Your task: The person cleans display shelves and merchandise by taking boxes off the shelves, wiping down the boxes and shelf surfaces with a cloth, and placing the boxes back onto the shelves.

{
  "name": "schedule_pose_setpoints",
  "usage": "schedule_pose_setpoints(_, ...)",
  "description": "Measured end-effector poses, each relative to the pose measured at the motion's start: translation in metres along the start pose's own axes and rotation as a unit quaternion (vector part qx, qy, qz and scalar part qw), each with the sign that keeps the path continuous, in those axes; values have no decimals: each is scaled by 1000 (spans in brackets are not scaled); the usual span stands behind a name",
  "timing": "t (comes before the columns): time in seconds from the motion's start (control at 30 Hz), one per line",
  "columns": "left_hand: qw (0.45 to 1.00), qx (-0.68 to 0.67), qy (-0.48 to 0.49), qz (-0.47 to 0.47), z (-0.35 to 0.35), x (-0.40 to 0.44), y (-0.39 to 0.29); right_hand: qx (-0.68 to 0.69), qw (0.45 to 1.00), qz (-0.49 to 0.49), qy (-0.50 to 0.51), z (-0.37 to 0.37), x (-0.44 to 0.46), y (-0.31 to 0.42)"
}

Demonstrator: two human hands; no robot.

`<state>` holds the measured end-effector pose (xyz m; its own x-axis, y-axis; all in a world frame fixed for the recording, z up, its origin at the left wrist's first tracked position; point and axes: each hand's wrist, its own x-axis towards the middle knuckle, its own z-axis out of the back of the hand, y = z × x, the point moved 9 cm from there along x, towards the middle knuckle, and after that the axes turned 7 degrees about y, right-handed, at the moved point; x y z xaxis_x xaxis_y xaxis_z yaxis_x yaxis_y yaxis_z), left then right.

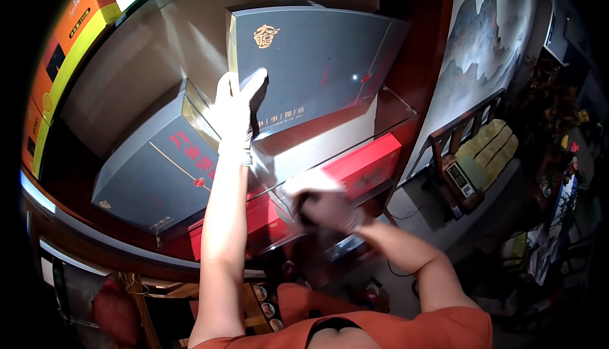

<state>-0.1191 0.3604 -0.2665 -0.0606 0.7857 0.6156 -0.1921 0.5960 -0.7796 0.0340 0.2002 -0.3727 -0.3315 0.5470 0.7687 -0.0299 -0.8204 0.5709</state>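
Observation:
My left hand (236,117), in a white glove, grips the left edge of a large grey gift box (311,64) with gold and red lettering. Its thumb lies on the front face, and the box is tilted. Lower left, a second grey gift box (158,165) with red characters leans on the glass shelf. My right hand (327,209), gloved too, is smeared by motion in front of the shelf edge. A bright white patch (311,183) lies at its upper side; whether this is a cloth or lit glove I cannot tell. The right fingers are not clear.
Red boxes (368,165) sit below the glass shelf (317,159). Orange and yellow boxes (66,38) stand at upper left. To the right are a mountain painting (479,45) and a wooden chair with a yellow cushion (491,149). A dark red cabinet panel (419,45) bounds the shelf.

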Motion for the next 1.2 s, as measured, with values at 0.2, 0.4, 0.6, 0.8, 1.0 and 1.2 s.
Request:
schedule_pose_setpoints(0.2,998,45,28,-27,-4,0,-10,-393,844,-227,-285,234,-22,-151)
schedule_pose_setpoints(0.4,998,-52,23,-13,1,9,14,-536,757,-373,7,180,-3,-185)
schedule_pose_setpoints(0.6,998,-52,27,-39,0,16,7,-434,859,-259,78,29,60,-177)
schedule_pose_setpoints(0.8,998,-55,15,-23,1,12,1,-186,940,-23,285,-101,50,-78)
schedule_pose_setpoints(1.0,999,-4,-6,-50,-1,-1,-2,-75,952,-211,208,-9,-155,-99)
schedule_pose_setpoints(1.2,998,37,-17,-44,-5,-14,-18,547,611,-300,-488,130,-192,-241)
